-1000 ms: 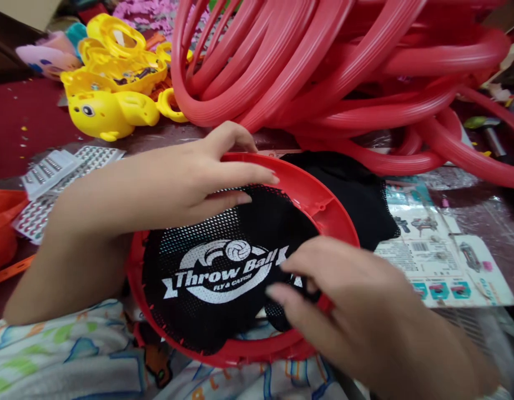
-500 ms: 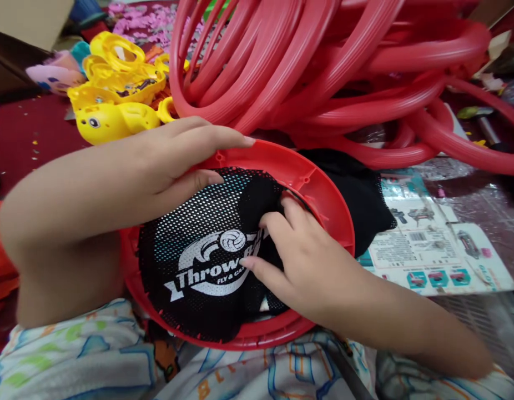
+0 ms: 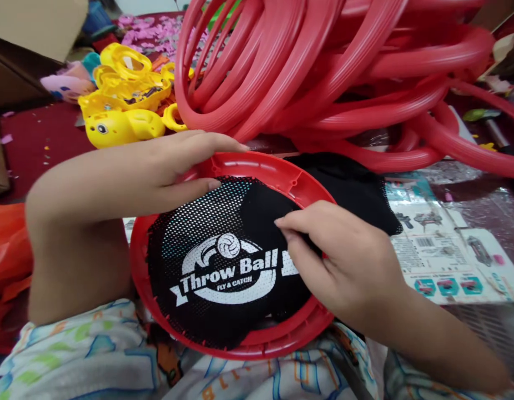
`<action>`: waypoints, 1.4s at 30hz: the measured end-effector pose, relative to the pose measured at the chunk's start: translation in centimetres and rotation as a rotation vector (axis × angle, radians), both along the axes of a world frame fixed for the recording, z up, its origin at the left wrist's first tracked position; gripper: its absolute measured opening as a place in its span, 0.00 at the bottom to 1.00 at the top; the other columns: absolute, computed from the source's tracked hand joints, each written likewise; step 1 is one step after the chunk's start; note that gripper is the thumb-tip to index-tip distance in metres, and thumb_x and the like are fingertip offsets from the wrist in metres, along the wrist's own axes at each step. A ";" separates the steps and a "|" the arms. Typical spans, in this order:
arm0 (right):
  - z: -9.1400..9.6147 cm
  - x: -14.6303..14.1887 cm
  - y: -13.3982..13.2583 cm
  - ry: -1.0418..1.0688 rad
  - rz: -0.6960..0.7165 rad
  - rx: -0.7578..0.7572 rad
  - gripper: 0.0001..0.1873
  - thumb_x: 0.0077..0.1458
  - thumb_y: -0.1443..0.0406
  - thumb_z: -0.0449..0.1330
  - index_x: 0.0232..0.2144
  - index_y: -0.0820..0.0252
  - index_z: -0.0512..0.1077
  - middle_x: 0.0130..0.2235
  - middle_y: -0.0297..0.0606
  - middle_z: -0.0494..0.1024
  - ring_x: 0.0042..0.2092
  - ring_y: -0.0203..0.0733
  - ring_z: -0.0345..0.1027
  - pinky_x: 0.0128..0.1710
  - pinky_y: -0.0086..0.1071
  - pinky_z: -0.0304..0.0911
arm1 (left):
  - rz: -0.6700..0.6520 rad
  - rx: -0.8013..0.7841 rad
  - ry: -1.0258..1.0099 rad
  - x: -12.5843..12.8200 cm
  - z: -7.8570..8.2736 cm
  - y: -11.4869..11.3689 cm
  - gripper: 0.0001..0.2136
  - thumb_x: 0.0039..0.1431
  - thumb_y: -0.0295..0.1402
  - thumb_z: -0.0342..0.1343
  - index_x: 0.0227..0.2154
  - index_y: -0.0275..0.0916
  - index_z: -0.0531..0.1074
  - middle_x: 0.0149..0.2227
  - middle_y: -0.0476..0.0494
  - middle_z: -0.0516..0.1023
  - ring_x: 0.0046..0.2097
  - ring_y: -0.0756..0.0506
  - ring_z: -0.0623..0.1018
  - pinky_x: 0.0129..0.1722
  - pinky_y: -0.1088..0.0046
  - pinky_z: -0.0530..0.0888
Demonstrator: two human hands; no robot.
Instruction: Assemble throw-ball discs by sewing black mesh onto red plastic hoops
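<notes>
A red plastic ring [image 3: 257, 166] rests on my lap, with a black mesh net [image 3: 215, 266] printed "Throw Ball" lying inside it. My left hand [image 3: 174, 166] grips the ring's far-left rim, thumb on the mesh and fingers over the edge. My right hand [image 3: 336, 250] pinches a folded flap of the mesh near the ring's right side. More black mesh [image 3: 357, 189] hangs out past the ring's right edge.
A large pile of red rings [image 3: 323, 66] fills the back. Yellow toy ducks [image 3: 119, 125] lie at the back left beside a cardboard box [image 3: 28, 33]. Printed packaging cards [image 3: 444, 255] lie at the right. An orange bag [image 3: 7, 244] sits at the left.
My right hand moved from the ring's near-right rim up onto the mesh and has pinched a fold of it. The left hand has kept its grip on the rim.
</notes>
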State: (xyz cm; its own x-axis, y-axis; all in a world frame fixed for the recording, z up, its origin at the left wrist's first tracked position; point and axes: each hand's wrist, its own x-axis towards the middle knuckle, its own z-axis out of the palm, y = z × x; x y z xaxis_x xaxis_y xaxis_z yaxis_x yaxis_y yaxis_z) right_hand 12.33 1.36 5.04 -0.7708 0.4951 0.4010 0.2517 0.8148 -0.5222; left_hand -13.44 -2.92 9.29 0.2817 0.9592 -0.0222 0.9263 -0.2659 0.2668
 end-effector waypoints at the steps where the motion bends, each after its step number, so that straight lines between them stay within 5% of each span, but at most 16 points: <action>1: -0.1 -0.1 0.2 0.017 -0.022 0.063 0.10 0.62 0.72 0.52 0.40 0.62 0.74 0.35 0.37 0.77 0.37 0.36 0.72 0.39 0.31 0.68 | 0.024 -0.024 -0.005 -0.2 0.0 0.1 0.22 0.67 0.34 0.47 0.63 0.42 0.57 0.58 0.44 0.70 0.52 0.45 0.74 0.57 0.63 0.70; 5: -0.6 -0.5 1.2 0.065 -0.122 0.237 0.13 0.61 0.72 0.52 0.42 0.59 0.76 0.37 0.38 0.78 0.39 0.40 0.72 0.43 0.36 0.70 | 0.074 -0.080 -0.005 -0.5 0.0 0.4 0.24 0.64 0.33 0.51 0.63 0.41 0.59 0.58 0.43 0.71 0.51 0.43 0.75 0.52 0.64 0.73; 11: -0.7 -0.8 2.0 0.090 -0.122 0.174 0.14 0.59 0.73 0.53 0.41 0.59 0.77 0.39 0.37 0.78 0.41 0.39 0.73 0.43 0.35 0.70 | -0.036 -0.022 -0.140 0.8 -0.4 0.9 0.33 0.63 0.46 0.54 0.66 0.38 0.53 0.65 0.42 0.63 0.60 0.42 0.70 0.62 0.67 0.65; 13: -0.6 -0.7 2.1 0.104 -0.124 0.168 0.14 0.59 0.73 0.54 0.41 0.59 0.77 0.39 0.37 0.78 0.41 0.38 0.73 0.43 0.34 0.70 | 0.010 -0.025 -0.251 1.1 -0.8 1.4 0.29 0.63 0.48 0.53 0.62 0.40 0.61 0.60 0.45 0.71 0.55 0.44 0.74 0.59 0.69 0.68; 17: -0.4 -0.4 2.4 0.089 -0.127 0.153 0.16 0.59 0.75 0.53 0.41 0.58 0.77 0.41 0.36 0.79 0.42 0.37 0.74 0.45 0.33 0.70 | 0.155 -0.084 -0.472 1.7 -1.5 1.7 0.18 0.61 0.45 0.56 0.45 0.37 0.76 0.36 0.47 0.80 0.35 0.49 0.77 0.35 0.77 0.74; 22: -0.4 -0.1 2.5 0.072 -0.141 0.146 0.16 0.57 0.75 0.54 0.41 0.56 0.77 0.42 0.35 0.81 0.43 0.39 0.76 0.46 0.34 0.71 | 0.087 -0.020 -0.526 2.6 -1.3 0.9 0.23 0.62 0.40 0.57 0.58 0.38 0.67 0.52 0.47 0.76 0.49 0.48 0.75 0.51 0.77 0.72; 28: 0.2 0.4 2.3 0.186 -0.115 0.227 0.17 0.57 0.76 0.56 0.43 0.53 0.75 0.42 0.36 0.79 0.40 0.38 0.74 0.40 0.34 0.71 | 0.020 0.047 -0.405 3.0 -1.4 1.0 0.12 0.63 0.42 0.55 0.42 0.40 0.76 0.42 0.50 0.79 0.45 0.49 0.77 0.44 0.78 0.72; 33: 0.9 0.7 2.6 0.309 0.066 0.276 0.15 0.56 0.78 0.59 0.41 0.55 0.73 0.37 0.33 0.75 0.39 0.33 0.72 0.37 0.28 0.71 | 0.099 0.085 -0.391 3.8 -1.8 1.1 0.13 0.61 0.40 0.57 0.43 0.39 0.78 0.45 0.46 0.79 0.45 0.47 0.77 0.47 0.74 0.72; 38: 0.8 0.9 2.1 0.323 -0.007 0.105 0.18 0.57 0.77 0.59 0.47 0.56 0.72 0.41 0.32 0.72 0.42 0.31 0.71 0.44 0.26 0.71 | 0.139 0.102 -0.515 4.1 -2.2 1.2 0.06 0.58 0.35 0.60 0.34 0.39 0.79 0.38 0.48 0.79 0.41 0.48 0.77 0.43 0.75 0.71; 42: 0.4 1.3 1.4 0.245 0.001 -0.419 0.26 0.57 0.73 0.59 0.56 0.52 0.65 0.44 0.33 0.72 0.31 0.27 0.69 0.25 0.21 0.68 | 0.198 0.062 -0.572 4.1 -2.4 1.4 0.05 0.57 0.34 0.61 0.30 0.38 0.76 0.35 0.49 0.78 0.38 0.49 0.76 0.40 0.74 0.71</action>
